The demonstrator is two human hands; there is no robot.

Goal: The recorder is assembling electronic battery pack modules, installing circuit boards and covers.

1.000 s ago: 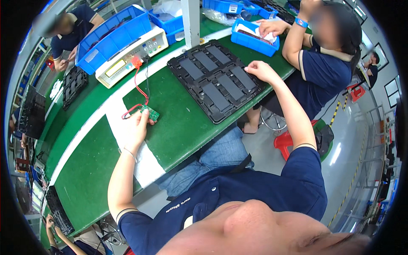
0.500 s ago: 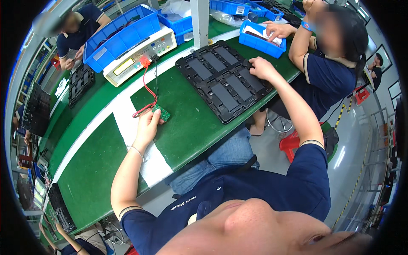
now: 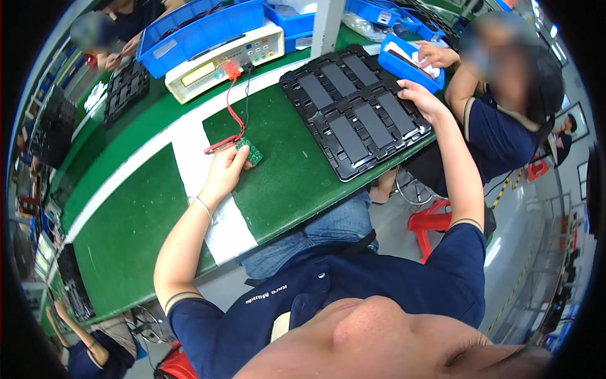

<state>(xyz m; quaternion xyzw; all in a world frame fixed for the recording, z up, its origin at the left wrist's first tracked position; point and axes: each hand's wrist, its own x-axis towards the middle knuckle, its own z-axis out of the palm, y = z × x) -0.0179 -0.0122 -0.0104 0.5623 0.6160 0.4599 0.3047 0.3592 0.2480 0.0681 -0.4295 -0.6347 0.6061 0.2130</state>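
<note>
My left hand [image 3: 224, 174] pinches the small green circuit board [image 3: 254, 151]; my right hand [image 3: 421, 98], seemingly open, rests on the black moulded plastic tray's [image 3: 353, 114] far edge.

Navy short-sleeved polo shirt, tan-striped sleeve cuffs, blue jeans, thin bracelet [image 3: 203, 206] on left wrist

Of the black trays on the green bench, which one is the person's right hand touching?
The right hand rests on the large black tray with long flat slots, directly ahead. The other black tray lies far left, beyond the beige tester, untouched.
</note>
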